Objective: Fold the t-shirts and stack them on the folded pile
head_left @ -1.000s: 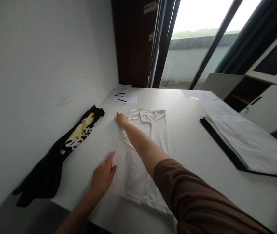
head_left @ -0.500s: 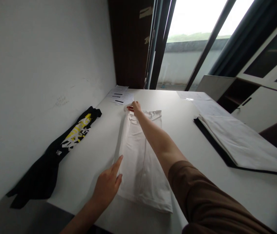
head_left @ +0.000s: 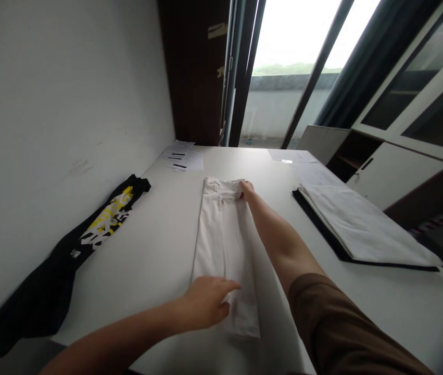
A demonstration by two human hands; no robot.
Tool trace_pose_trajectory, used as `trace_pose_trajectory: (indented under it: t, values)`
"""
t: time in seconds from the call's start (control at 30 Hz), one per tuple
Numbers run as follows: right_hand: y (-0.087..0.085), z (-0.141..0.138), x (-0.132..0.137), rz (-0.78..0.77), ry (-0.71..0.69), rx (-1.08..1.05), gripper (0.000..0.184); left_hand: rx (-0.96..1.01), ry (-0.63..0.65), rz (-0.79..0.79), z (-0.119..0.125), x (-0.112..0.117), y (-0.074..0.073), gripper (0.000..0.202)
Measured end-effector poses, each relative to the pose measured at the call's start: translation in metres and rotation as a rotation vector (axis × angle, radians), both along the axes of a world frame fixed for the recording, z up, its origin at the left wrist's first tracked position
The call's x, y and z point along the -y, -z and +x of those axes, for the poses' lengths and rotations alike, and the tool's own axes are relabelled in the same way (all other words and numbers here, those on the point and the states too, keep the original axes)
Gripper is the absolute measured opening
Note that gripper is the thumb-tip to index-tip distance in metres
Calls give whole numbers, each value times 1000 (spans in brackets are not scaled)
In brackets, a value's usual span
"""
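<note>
On the white table (head_left: 159, 229), a black garment (head_left: 59, 265) with a yellow and white print lies along the wall (head_left: 68, 104) at the left, its near end hanging past the table's near edge. At the right lies a folded white cloth (head_left: 365, 224) on a black cloth (head_left: 324, 226), well apart from the work. Printed sheets (head_left: 186, 159) lie at the far left, and pale sheets (head_left: 289, 155) at the far right. Beyond stand a window (head_left: 291, 57), a dark curtain (head_left: 375, 57) and a white cabinet (head_left: 401, 169).

The white shirt (head_left: 210, 234), folded into a long narrow strip, lies mid-table. The left hand (head_left: 207, 302) and its forearm cross its near part and hide some of it; the index finger is stretched out, the thumb apart, the other fingers unclear. The right hand (head_left: 247, 189) pinches the strip's far right corner, its fingertips partly hidden; its forearm runs just right of the strip.

Counted: one white shirt, one black garment, one white cloth, one black cloth. The sheets overlap, so their number cannot be told.
</note>
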State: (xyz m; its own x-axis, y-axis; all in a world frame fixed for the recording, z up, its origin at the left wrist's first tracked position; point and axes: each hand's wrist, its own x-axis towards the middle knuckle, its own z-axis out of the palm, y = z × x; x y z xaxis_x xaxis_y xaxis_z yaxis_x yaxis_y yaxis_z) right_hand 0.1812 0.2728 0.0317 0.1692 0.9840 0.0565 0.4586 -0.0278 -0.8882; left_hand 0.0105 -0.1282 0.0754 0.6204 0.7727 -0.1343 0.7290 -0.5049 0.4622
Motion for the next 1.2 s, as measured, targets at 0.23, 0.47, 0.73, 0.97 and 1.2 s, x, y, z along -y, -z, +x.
trace_pose_trajectory:
  t: [0.23, 0.47, 0.73, 0.97, 1.2]
  values:
    - [10, -9, -9, 2, -117, 367, 48, -1, 80, -110, -2, 1, -6, 48]
    - [9, -4, -26, 17, -101, 478, 50, 14, 103, -126, -4, 6, -13, 40]
    - [28, -3, 1, 204, -12, 737, 45, 23, 92, 184, -3, -20, 5, 44]
    - [45, -4, 1, 91, -433, 887, 58, 15, 287, 223, -13, -23, 33, 65]
    - [44, 3, 9, 101, -436, 925, 58, 26, 310, 208, -15, -17, 31, 66]
